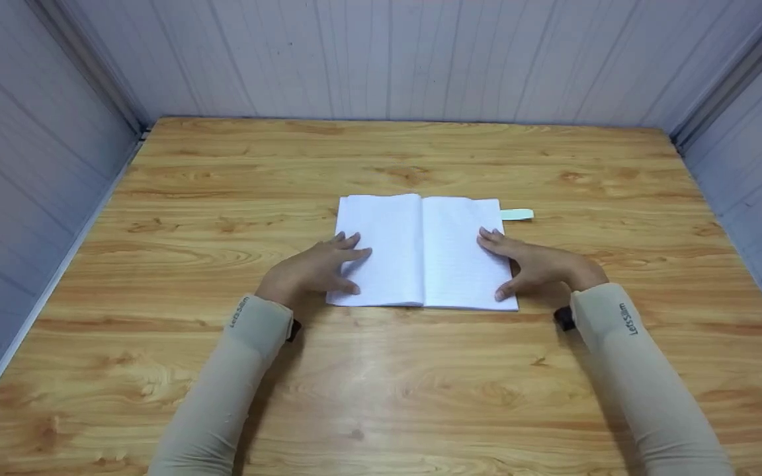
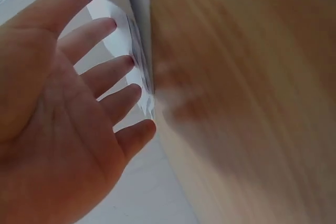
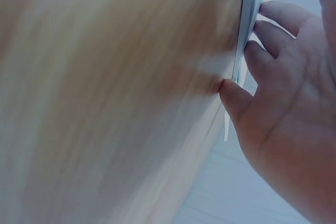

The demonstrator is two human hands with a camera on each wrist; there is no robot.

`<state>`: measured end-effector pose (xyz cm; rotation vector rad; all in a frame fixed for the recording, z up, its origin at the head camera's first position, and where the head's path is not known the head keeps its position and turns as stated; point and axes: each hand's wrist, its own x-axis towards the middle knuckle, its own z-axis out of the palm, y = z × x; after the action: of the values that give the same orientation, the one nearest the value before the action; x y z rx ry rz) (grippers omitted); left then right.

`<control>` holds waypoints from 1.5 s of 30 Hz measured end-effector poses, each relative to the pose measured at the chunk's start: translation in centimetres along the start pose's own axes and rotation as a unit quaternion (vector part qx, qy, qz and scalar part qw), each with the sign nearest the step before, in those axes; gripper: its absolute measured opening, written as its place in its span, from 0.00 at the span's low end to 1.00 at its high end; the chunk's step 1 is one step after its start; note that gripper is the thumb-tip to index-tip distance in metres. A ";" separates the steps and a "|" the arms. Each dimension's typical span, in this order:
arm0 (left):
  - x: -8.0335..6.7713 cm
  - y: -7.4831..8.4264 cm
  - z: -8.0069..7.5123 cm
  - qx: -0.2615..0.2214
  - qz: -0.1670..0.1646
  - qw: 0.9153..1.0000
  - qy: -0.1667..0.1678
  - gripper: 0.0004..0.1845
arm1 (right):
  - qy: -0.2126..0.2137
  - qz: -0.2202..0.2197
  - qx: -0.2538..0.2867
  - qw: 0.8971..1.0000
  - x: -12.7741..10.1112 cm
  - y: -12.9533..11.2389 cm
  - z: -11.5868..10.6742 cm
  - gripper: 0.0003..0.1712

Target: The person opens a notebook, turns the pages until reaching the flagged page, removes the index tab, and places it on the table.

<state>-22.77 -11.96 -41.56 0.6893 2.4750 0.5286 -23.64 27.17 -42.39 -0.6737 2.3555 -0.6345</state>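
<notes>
An open notebook (image 1: 387,264) with white lined pages lies flat in the middle of the wooden table. A pale green strip (image 1: 517,214) sticks out past its right edge near the top. My left hand (image 1: 325,266) rests with spread fingers on the outer part of the left page. On the opposite side, my right hand (image 1: 533,263) touches the outer part of the right page, its thumb near the lower corner. Both wrist views show the palms with fingers at the notebook's edges (image 2: 137,40); nothing is gripped.
The wood-grain table (image 1: 381,383) reaches forward to a pale panelled back wall (image 1: 387,59). Similar panels stand along the left side (image 1: 17,165) and the right side (image 1: 758,185). Small dark devices (image 1: 564,318) sit under both wrists.
</notes>
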 end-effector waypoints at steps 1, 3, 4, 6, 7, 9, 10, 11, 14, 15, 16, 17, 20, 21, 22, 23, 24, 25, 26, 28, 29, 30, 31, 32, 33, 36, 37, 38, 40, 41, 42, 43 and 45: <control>-0.1 -0.2 0.0 -0.002 -0.004 1.000 -0.005 0.40 | -0.002 0.000 -0.002 1.000 0.0 0.0 -0.1 0.62; -0.2 -0.5 -0.1 -0.005 -0.007 1.000 -0.009 0.40 | -0.007 0.001 -0.003 1.000 0.0 0.0 -0.2 0.63; -0.3 -0.6 -0.1 -0.007 -0.008 1.000 -0.011 0.41 | -0.010 0.000 -0.003 1.000 -0.1 0.1 -0.3 0.63; -0.4 -0.9 -0.2 -0.014 -0.009 1.000 -0.014 0.41 | -0.014 -0.001 -0.003 1.000 -0.1 0.1 -0.4 0.64; -0.5 -1.0 -0.3 -0.017 -0.009 1.000 -0.015 0.41 | -0.016 -0.002 -0.004 1.000 -0.1 0.1 -0.5 0.64; -0.5 -1.1 -0.3 -0.019 -0.010 1.000 -0.017 0.42 | -0.020 -0.001 -0.004 1.000 -0.1 0.1 -0.5 0.64; -0.6 -1.2 -0.3 -0.022 -0.010 1.000 -0.017 0.42 | -0.020 -0.001 -0.003 1.000 -0.1 0.2 -0.5 0.64; -0.6 -1.2 -0.3 -0.024 -0.009 1.000 -0.017 0.42 | -0.022 0.001 -0.003 1.000 -0.1 0.2 -0.5 0.64; -0.6 -1.3 -0.4 -0.027 -0.006 0.999 -0.016 0.42 | -0.023 0.002 -0.001 1.000 -0.1 0.2 -0.5 0.64; -0.6 -1.3 -0.4 -0.029 -0.005 0.999 -0.017 0.42 | -0.023 0.001 -0.001 1.000 -0.1 0.2 -0.5 0.64; -0.6 -1.3 -0.4 -0.030 -0.003 0.999 -0.017 0.42 | -0.024 -0.001 0.001 1.000 -0.1 0.3 -0.5 0.64; -0.5 -1.3 -0.4 -0.030 -0.002 0.999 -0.018 0.42 | -0.026 -0.002 -0.001 1.000 -0.1 0.3 -0.5 0.64; -0.5 -1.3 -0.4 -0.033 -0.005 0.999 -0.019 0.42 | -0.031 -0.012 -0.010 0.999 0.0 0.2 -0.5 0.65; -0.5 -1.3 -0.4 -0.034 -0.005 0.999 -0.019 0.42 | -0.033 -0.015 -0.013 0.999 0.0 0.2 -0.5 0.66; -0.5 -1.2 -0.4 -0.035 -0.005 0.999 -0.019 0.42 | -0.034 -0.018 -0.015 0.999 0.0 0.2 -0.5 0.66; -0.6 -1.2 -0.4 -0.037 -0.005 0.999 -0.019 0.42 | -0.035 -0.022 -0.018 0.999 0.0 0.2 -0.6 0.66; -0.6 -1.2 -0.3 -0.038 -0.005 0.999 -0.019 0.42 | -0.036 -0.024 -0.018 0.999 0.0 0.1 -0.6 0.66; -0.6 -1.2 -0.3 -0.038 -0.004 0.999 -0.018 0.42 | -0.036 -0.025 -0.017 0.999 0.0 0.1 -0.6 0.66; -0.7 -1.2 -0.3 -0.039 -0.003 0.999 -0.018 0.42 | -0.035 -0.028 -0.015 0.999 -0.1 0.1 -0.6 0.66; -0.7 -1.2 -0.3 -0.040 -0.001 0.999 -0.016 0.42 | -0.035 -0.029 -0.012 0.999 -0.1 0.1 -0.6 0.66; -0.7 -1.2 -0.3 -0.041 -0.002 0.999 -0.015 0.42 | -0.035 -0.028 -0.012 0.999 -0.1 0.1 -0.6 0.66; -0.8 -1.2 -0.3 -0.042 -0.002 0.999 -0.014 0.42 | -0.035 -0.026 -0.013 0.999 -0.1 0.1 -0.6 0.66; -0.8 -1.1 -0.3 -0.043 -0.002 0.999 -0.014 0.42 | -0.036 -0.025 -0.014 0.999 -0.1 0.1 -0.6 0.65; -0.7 -1.2 -0.3 -0.045 -0.003 0.999 -0.014 0.41 | -0.037 -0.024 -0.014 0.999 -0.1 0.1 -0.6 0.65; -0.7 -1.2 -0.3 -0.045 -0.004 0.999 -0.014 0.42 | -0.037 -0.022 -0.015 0.999 0.0 0.1 -0.6 0.65; -0.7 -1.2 -0.3 -0.043 -0.004 0.999 -0.015 0.42 | -0.037 -0.018 -0.014 0.999 0.0 0.1 -0.6 0.65; -0.7 -1.2 -0.3 -0.042 -0.004 0.999 -0.016 0.42 | -0.037 -0.019 -0.013 0.999 0.0 0.0 -0.6 0.65; -0.7 -1.3 -0.3 -0.040 -0.004 0.999 -0.016 0.42 | -0.036 -0.019 -0.012 0.999 0.0 0.0 -0.5 0.65; -0.7 -1.3 -0.3 -0.040 -0.004 0.999 -0.016 0.42 | -0.035 -0.019 -0.014 0.999 0.0 0.1 -0.5 0.65; -0.7 -1.3 -0.3 -0.041 -0.005 0.999 -0.017 0.42 | -0.034 -0.019 -0.016 0.999 0.0 0.1 -0.5 0.65; -0.7 -1.3 -0.3 -0.042 -0.005 0.999 -0.017 0.42 | -0.033 -0.020 -0.017 0.999 0.0 0.1 -0.5 0.65; -0.7 -1.3 -0.4 -0.043 -0.006 0.999 -0.017 0.42 | -0.032 -0.020 -0.018 0.999 0.0 0.1 -0.5 0.65; -0.7 -1.2 -0.4 -0.045 -0.008 0.999 -0.017 0.42 | -0.030 -0.021 -0.022 0.999 0.0 0.1 -0.6 0.65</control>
<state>-22.90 -13.45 -41.56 0.6362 2.4070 0.6135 -24.03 27.39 -42.04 -0.7538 2.3102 -0.5745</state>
